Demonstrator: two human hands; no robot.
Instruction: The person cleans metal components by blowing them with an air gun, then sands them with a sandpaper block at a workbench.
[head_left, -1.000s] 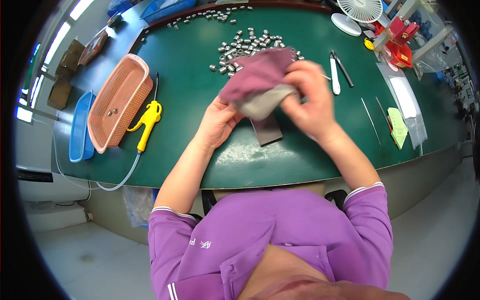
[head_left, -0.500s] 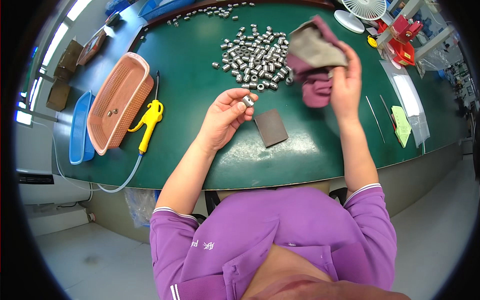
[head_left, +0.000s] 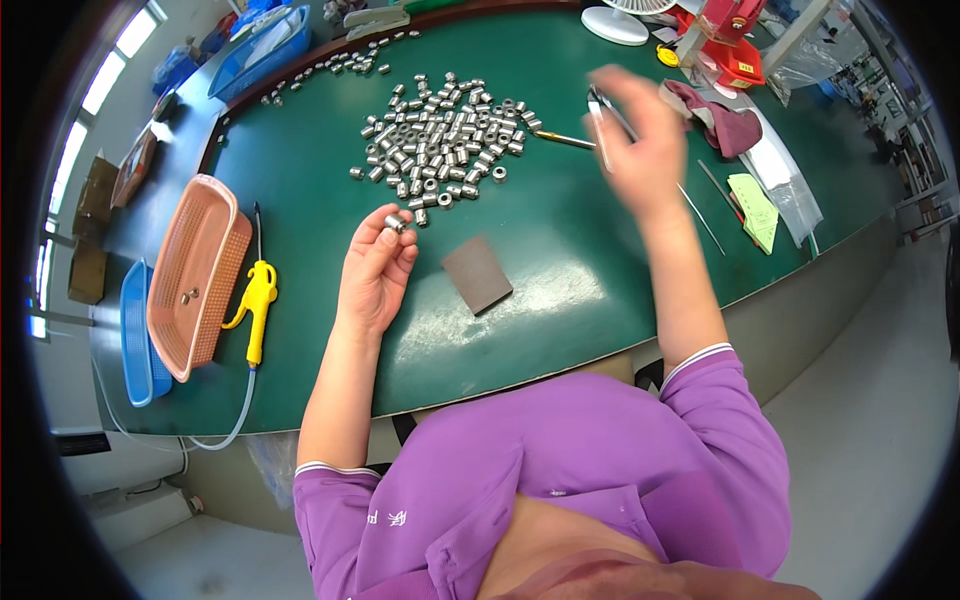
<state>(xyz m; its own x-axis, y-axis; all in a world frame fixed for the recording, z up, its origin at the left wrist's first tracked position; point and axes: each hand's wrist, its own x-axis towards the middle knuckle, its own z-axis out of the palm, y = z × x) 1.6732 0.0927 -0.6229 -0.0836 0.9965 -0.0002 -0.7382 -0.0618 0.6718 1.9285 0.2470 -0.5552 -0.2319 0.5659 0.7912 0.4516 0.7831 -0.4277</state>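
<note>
Small metal sleeve (head_left: 396, 223) is pinched at the fingertips of the left hand (head_left: 375, 272), held just above the green desk (head_left: 300, 130) a bit left of centre in the head view. The big heap of matching metal sleeves (head_left: 440, 135) sits at about 1 o'clock from that hand, near it but not touching. A dark brown sanding pad (head_left: 478, 274) lies flat on the desk at 3 o'clock from the hand, just beside it. The right hand (head_left: 640, 150) is raised and blurry over at the upper right; it looks closed around a thin silvery tool (head_left: 598, 112), though the blur makes it hard to say exactly. A maroon cloth (head_left: 718, 118) is bunched up at 2 o'clock from it. Way off at 9 o'clock there's a pink basket (head_left: 195, 275) with a yellow air gun (head_left: 256, 300) just beside it.
</note>
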